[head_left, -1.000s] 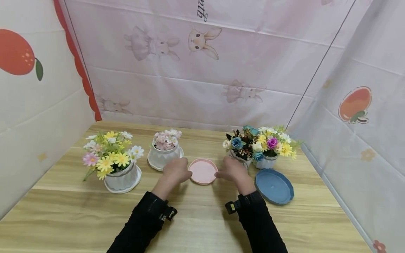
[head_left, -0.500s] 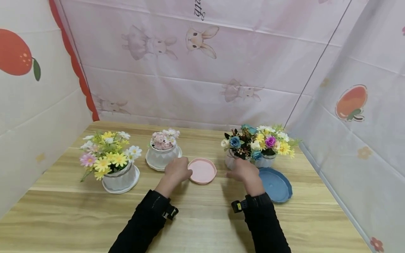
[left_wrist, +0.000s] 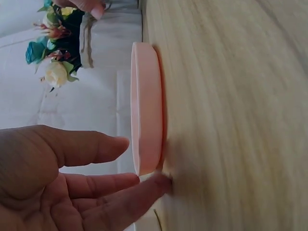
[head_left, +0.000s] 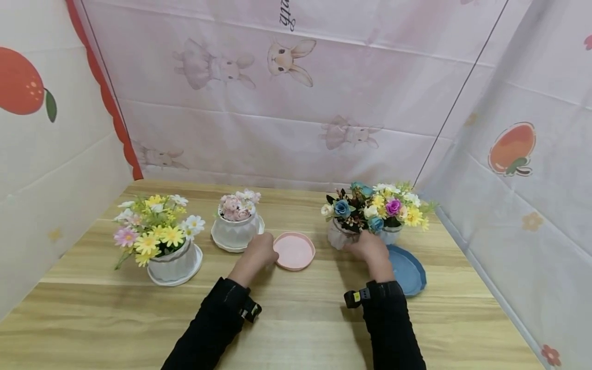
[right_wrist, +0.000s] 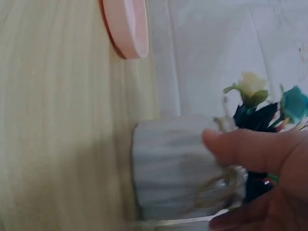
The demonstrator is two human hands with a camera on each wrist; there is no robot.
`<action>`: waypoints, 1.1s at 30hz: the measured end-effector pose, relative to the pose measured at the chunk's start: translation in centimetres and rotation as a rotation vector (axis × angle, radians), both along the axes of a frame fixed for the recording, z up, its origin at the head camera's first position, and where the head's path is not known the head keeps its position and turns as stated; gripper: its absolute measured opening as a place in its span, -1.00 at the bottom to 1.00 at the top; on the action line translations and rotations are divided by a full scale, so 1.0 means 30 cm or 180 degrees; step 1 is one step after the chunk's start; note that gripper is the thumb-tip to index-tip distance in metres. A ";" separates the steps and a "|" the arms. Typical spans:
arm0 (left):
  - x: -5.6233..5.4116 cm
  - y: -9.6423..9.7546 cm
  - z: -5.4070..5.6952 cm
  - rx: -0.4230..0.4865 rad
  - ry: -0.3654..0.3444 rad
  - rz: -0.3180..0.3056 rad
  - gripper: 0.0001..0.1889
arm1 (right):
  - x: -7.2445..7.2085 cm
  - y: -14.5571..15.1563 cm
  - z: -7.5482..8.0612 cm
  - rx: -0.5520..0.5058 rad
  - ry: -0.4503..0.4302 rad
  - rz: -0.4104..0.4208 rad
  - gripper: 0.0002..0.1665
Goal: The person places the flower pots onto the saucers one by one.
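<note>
A shallow pink saucer lies on the wooden table. Beside its left edge is my left hand, fingers loosely extended; in the left wrist view the thumb stands apart from the saucer's rim and the fingertips are close to its near end. My right hand reaches to the white pot of blue and cream roses. In the right wrist view, which is blurred, the thumb lies over the pot near its twine-tied rim, with a finger at the other side; whether they press on it is unclear.
A blue saucer lies right of my right hand, partly hidden by it. Behind it stands a pot of mixed flowers. To the left, a pot of pink blossoms and a pot of yellow daisies stand on white saucers.
My right hand has left the pink saucer's right edge and moved right to the rose pot. The left hand has stayed by the saucer.
</note>
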State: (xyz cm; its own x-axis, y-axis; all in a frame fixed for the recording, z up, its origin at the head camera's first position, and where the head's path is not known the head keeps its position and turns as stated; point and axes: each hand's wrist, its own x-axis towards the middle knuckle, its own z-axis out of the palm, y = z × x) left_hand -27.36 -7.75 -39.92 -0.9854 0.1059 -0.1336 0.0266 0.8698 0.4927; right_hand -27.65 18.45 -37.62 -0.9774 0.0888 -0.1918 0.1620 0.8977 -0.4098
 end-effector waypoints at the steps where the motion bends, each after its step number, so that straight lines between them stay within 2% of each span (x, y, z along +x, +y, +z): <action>1: -0.003 0.000 -0.001 0.0018 -0.0033 -0.0016 -0.89 | -0.006 0.005 -0.007 -0.0067 0.0044 -0.0011 -0.37; 6: -0.020 0.002 -0.005 0.0077 -0.0155 -0.0005 -0.91 | -0.035 0.016 -0.038 -0.0510 0.0269 -0.0054 -0.09; 11: -0.029 0.009 -0.012 0.0150 -0.0214 0.0041 -0.94 | -0.063 0.026 -0.075 -0.0942 0.0718 0.0125 0.04; 19: -0.035 0.015 -0.020 0.0392 -0.0294 0.0132 -0.93 | -0.086 0.036 -0.123 -0.1278 0.1234 0.0224 0.11; 24: -0.036 0.020 -0.018 0.0514 -0.0343 0.0179 -0.93 | -0.086 0.038 -0.126 -0.1297 0.1299 0.0253 0.09; 33: -0.044 0.026 -0.025 0.0409 -0.0309 0.0202 -0.92 | -0.088 0.035 -0.122 -0.1250 0.1118 0.0259 0.06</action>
